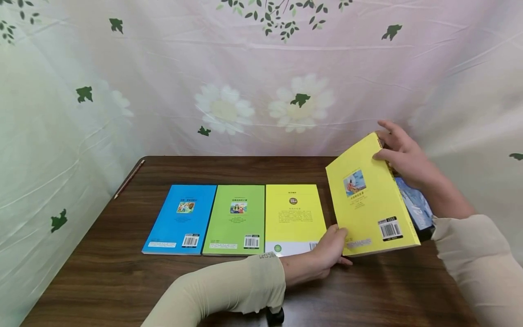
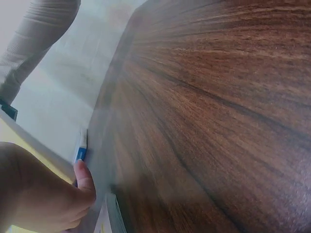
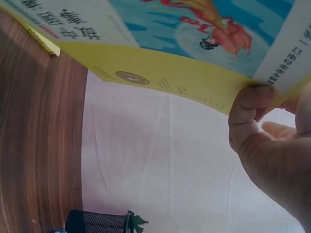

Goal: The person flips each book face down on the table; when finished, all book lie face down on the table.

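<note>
You hold the yellow paperback book with a small picture and a barcode on its back cover [image 1: 372, 195] tilted up off the dark wood-grain table [image 1: 122, 272] — its near edge low, its far corner raised — just right of the row of books lying flat. It could slip, I judge, because each hand takes it only at a corner: your right hand [image 1: 404, 154] pinches the far top corner between thumb and fingers, which the right wrist view shows closely, and your left hand [image 1: 333, 247] grips the near bottom-left corner with curled fingers. If either pinch loosens, the book swings down on the other corner.

A second risk: that lower corner sits right against the paler yellow book with a white band at its near edge [image 1: 294, 218], so a push leftward could knock it askew, and with it the green book [image 1: 236, 219] and the blue book [image 1: 181, 218] beyond it in the row. Under the raised book, to its right, a blue-and-white covered book [image 1: 414, 204] lies partly hidden and could be scraped. A thin pencil [image 1: 128, 179] lies well left of the row, near the table's edge.
</note>
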`<action>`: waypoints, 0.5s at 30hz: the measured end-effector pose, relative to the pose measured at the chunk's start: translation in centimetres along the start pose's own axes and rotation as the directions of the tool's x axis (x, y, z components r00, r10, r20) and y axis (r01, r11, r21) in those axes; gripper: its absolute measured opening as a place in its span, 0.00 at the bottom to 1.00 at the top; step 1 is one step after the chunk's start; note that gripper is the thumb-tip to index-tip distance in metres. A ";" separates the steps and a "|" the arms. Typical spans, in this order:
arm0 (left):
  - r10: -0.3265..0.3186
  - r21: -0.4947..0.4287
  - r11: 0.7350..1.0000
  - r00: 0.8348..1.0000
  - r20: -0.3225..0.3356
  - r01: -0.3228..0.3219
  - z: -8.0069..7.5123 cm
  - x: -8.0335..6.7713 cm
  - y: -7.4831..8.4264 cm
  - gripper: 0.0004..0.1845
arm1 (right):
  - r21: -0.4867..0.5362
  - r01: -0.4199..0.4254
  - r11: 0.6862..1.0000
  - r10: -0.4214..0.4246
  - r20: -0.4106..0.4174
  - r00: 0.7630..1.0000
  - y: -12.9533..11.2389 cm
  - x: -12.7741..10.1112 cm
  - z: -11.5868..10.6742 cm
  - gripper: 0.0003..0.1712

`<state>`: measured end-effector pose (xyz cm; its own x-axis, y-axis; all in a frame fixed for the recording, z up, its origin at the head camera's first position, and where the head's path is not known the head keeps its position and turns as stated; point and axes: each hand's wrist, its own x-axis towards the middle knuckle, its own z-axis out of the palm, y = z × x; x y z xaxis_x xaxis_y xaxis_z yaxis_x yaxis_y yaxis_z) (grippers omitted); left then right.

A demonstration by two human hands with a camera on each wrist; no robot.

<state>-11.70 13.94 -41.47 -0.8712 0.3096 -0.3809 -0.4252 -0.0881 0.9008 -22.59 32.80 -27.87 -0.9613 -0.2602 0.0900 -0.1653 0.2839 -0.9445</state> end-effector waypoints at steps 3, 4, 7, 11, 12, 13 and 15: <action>0.006 -0.038 0.999 1.000 0.001 -0.006 0.1 0.1 0.0 0.14 | 0.132 0.020 0.991 -0.021 0.005 1.000 -0.1 -0.1 -0.2 0.47; 0.008 -0.045 0.999 1.000 -0.002 -0.008 0.1 0.1 0.0 0.14 | 0.159 0.021 0.987 -0.023 0.008 1.000 -0.1 -0.1 -0.2 0.47; 0.011 -0.053 0.999 1.000 -0.013 -0.012 0.2 0.0 0.0 0.13 | 0.195 0.017 0.981 -0.019 0.009 1.000 -0.1 -0.1 -0.4 0.48; 0.004 -0.061 0.998 0.999 -0.043 -0.007 0.2 -0.3 0.1 0.11 | 0.230 0.006 0.973 -0.010 0.018 1.000 0.0 -0.1 -0.8 0.49; 0.001 -0.064 0.998 0.998 -0.055 -0.005 0.2 -0.3 0.1 0.11 | 0.239 0.003 0.971 -0.009 0.021 1.000 0.1 -0.1 -0.9 0.49; 0.001 -0.066 0.998 0.998 -0.067 -0.005 0.2 -0.3 0.1 0.10 | 0.244 0.000 0.970 -0.006 0.023 1.000 0.2 -0.1 -1.0 0.49; 0.006 -0.067 0.998 0.995 -0.095 -0.013 0.2 -0.4 0.1 0.10 | 0.250 -0.008 0.968 0.002 0.026 1.000 0.3 -0.1 -1.3 0.50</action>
<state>-11.33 14.04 -41.21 -0.8933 0.2173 -0.3935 -0.4297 -0.1554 0.8895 -22.80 34.08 -27.79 -0.9557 -0.2831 0.0799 -0.0969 0.0466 -0.9942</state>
